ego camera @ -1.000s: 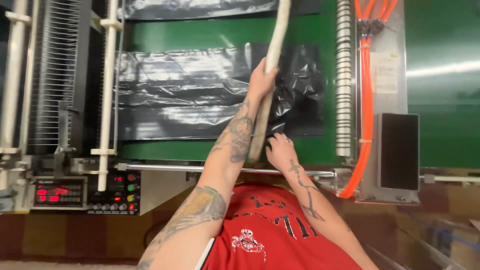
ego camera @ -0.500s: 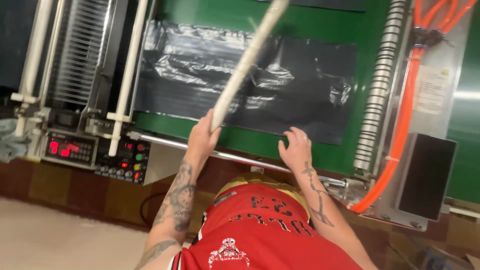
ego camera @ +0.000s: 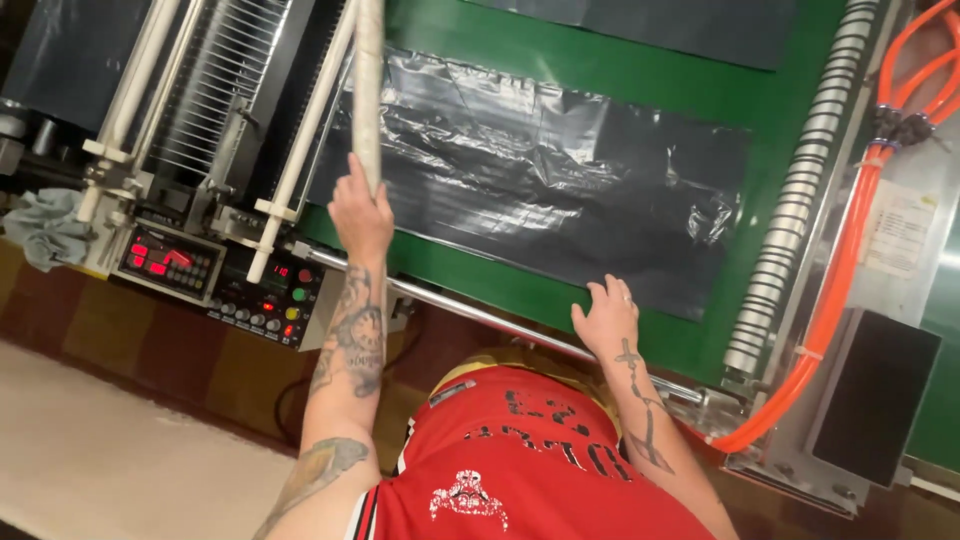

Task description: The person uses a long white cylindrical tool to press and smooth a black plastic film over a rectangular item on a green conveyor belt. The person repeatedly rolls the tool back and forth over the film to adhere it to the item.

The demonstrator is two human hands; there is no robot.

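Observation:
A sheet of black plastic film (ego camera: 560, 190) lies spread on the green bed (ego camera: 640, 80) of a machine. My left hand (ego camera: 360, 212) is shut on a long white stick (ego camera: 368, 90) that points up and away over the left end of the film. My right hand (ego camera: 606, 318) rests with fingers spread at the film's near edge, touching it next to a metal rail (ego camera: 470, 312). The film is wrinkled near its right end.
A control panel (ego camera: 215, 275) with red displays and buttons sits at the left. White rods and a metal grille (ego camera: 215, 90) stand above it. A ribbed hose (ego camera: 800, 190), orange tubes (ego camera: 850, 270) and a black box (ego camera: 875, 395) are at the right. A grey cloth (ego camera: 40, 225) lies far left.
The stick has swung from a rightward tilt to nearly upright, and my left hand has moved left along the film's edge. My right hand has stayed at the film's near edge.

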